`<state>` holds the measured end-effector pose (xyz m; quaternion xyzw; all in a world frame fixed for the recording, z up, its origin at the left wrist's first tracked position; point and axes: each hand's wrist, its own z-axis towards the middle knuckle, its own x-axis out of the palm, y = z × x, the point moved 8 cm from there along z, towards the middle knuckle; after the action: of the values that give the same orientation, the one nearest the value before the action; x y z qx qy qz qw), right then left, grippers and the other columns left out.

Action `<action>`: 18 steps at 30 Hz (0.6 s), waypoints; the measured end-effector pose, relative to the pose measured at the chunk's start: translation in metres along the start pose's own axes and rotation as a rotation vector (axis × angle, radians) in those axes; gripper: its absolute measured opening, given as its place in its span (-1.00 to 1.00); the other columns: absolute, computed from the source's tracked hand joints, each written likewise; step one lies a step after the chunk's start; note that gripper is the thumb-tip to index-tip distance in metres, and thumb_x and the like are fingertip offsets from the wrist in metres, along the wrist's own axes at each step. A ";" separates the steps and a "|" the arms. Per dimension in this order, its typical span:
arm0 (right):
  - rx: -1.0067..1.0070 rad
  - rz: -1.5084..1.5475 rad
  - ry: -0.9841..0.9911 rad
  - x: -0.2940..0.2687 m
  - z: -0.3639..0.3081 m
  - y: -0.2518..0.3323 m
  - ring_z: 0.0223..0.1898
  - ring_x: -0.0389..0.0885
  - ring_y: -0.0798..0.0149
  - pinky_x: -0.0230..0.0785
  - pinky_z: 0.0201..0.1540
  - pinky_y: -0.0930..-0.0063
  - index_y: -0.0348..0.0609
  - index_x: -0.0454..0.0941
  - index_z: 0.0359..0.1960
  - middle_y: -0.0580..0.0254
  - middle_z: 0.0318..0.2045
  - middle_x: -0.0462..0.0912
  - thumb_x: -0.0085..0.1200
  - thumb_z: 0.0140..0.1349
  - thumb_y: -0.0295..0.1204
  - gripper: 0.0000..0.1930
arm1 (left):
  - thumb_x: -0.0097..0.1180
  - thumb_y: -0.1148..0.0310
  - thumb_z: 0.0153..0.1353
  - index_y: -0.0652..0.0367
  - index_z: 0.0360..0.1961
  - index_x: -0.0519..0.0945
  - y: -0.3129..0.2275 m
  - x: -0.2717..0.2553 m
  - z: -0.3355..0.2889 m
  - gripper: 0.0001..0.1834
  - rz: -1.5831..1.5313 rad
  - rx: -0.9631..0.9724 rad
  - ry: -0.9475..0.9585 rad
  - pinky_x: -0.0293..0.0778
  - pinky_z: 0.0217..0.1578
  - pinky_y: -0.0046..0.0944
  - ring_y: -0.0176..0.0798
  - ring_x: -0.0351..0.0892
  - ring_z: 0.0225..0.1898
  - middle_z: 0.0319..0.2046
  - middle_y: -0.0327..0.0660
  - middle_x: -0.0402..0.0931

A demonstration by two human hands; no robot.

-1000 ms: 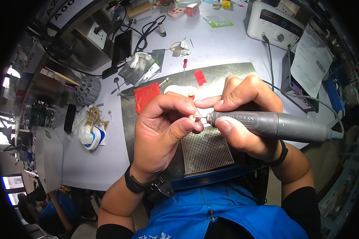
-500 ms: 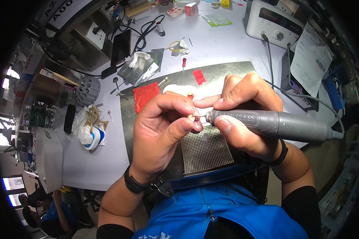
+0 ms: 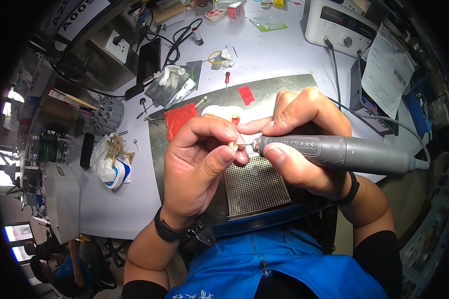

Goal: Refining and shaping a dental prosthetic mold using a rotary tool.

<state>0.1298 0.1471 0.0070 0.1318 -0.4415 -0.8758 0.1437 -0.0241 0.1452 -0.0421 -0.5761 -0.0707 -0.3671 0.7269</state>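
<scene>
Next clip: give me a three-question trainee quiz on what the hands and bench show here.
1. True or false: the right hand grips a grey rotary handpiece.
2. What does the left hand pinch? A) a small pale piece B) a red block C) a brush
3. What lies under both hands: a perforated grid or a cloth?

Key: 1 true; 2 A; 3 the perforated grid, set in the metal tray.

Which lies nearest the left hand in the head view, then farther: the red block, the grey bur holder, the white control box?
1. red block, just beyond the left hand
2. grey bur holder, farther left
3. white control box, far right corner
</scene>
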 end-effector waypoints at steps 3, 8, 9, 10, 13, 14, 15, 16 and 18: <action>0.004 -0.030 0.004 -0.001 0.000 0.000 -0.39 0.53 0.35 0.68 0.04 0.15 -0.25 0.42 -0.21 0.21 -0.51 0.42 0.17 0.20 -0.55 -0.81 | 0.21 0.47 0.40 0.29 -0.03 0.52 0.001 -0.002 -0.001 -0.81 0.012 -0.005 -0.023 0.57 -0.09 -0.28 -0.30 0.61 -0.18 -0.21 -0.14 0.53; -0.002 -0.033 -0.037 -0.006 -0.001 0.001 -0.39 0.53 0.36 0.68 0.00 0.19 -0.25 0.43 -0.21 0.23 -0.51 0.42 0.17 0.20 -0.55 -0.82 | 0.15 0.39 0.46 0.27 -0.02 0.49 0.004 -0.003 -0.002 -0.81 -0.044 -0.071 -0.024 0.55 -0.14 -0.32 -0.32 0.58 -0.23 -0.24 -0.14 0.54; 0.000 -0.029 -0.038 -0.006 -0.001 0.000 -0.39 0.53 0.36 0.68 -0.03 0.21 -0.25 0.44 -0.21 0.23 -0.51 0.42 0.17 0.20 -0.55 -0.82 | 0.13 0.37 0.48 0.26 -0.02 0.49 0.005 -0.003 -0.003 -0.80 -0.064 -0.093 -0.019 0.54 -0.15 -0.33 -0.33 0.57 -0.25 -0.25 -0.14 0.54; 0.002 -0.025 -0.038 -0.006 -0.001 0.000 -0.39 0.53 0.36 0.68 -0.05 0.23 -0.25 0.44 -0.21 0.22 -0.51 0.43 0.18 0.21 -0.55 -0.82 | 0.13 0.37 0.48 0.26 -0.02 0.49 0.005 -0.003 -0.003 -0.80 -0.063 -0.094 -0.019 0.54 -0.15 -0.33 -0.33 0.57 -0.25 -0.25 -0.14 0.54; -0.010 -0.013 -0.019 -0.002 0.000 0.000 -0.40 0.51 0.37 0.60 -0.18 0.35 -0.24 0.45 -0.20 0.23 -0.51 0.45 0.20 0.20 -0.54 -0.81 | 0.11 0.37 0.49 0.24 -0.01 0.47 0.004 -0.002 -0.003 -0.81 -0.072 -0.089 -0.021 0.53 -0.18 -0.33 -0.35 0.54 -0.28 -0.25 -0.14 0.54; -0.011 0.011 -0.028 -0.002 0.000 0.000 -0.41 0.50 0.38 0.54 -0.21 0.40 -0.24 0.46 -0.20 0.20 -0.49 0.49 0.21 0.19 -0.54 -0.80 | 0.10 0.38 0.49 0.24 -0.01 0.47 0.005 -0.003 -0.003 -0.82 -0.077 -0.101 -0.025 0.52 -0.18 -0.34 -0.36 0.53 -0.29 -0.25 -0.14 0.54; -0.011 0.024 -0.032 -0.001 0.000 0.000 -0.41 0.49 0.38 0.51 -0.23 0.42 -0.24 0.46 -0.20 0.19 -0.48 0.51 0.22 0.18 -0.53 -0.80 | 0.09 0.38 0.50 0.24 -0.01 0.47 0.006 -0.003 -0.003 -0.82 -0.083 -0.113 -0.031 0.52 -0.18 -0.34 -0.37 0.53 -0.29 -0.25 -0.14 0.53; -0.011 0.036 -0.036 -0.001 0.000 0.000 -0.41 0.48 0.38 0.48 -0.25 0.44 -0.24 0.47 -0.20 0.18 -0.47 0.53 0.22 0.18 -0.53 -0.79 | 0.09 0.38 0.50 0.24 -0.01 0.47 0.006 -0.004 -0.003 -0.82 -0.082 -0.113 -0.032 0.52 -0.18 -0.34 -0.37 0.53 -0.29 -0.25 -0.14 0.53; -0.002 0.019 -0.040 0.000 0.000 0.001 -0.42 0.46 0.39 0.47 -0.24 0.44 -0.25 0.46 -0.21 0.13 -0.44 0.58 0.24 0.16 -0.53 -0.78 | 0.09 0.37 0.50 0.24 -0.01 0.48 0.007 -0.005 -0.003 -0.82 -0.080 -0.119 -0.040 0.51 -0.19 -0.35 -0.38 0.52 -0.29 -0.26 -0.15 0.53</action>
<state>0.1296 0.1463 0.0079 0.1100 -0.4449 -0.8772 0.1434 -0.0243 0.1452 -0.0507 -0.6220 -0.0863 -0.3880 0.6746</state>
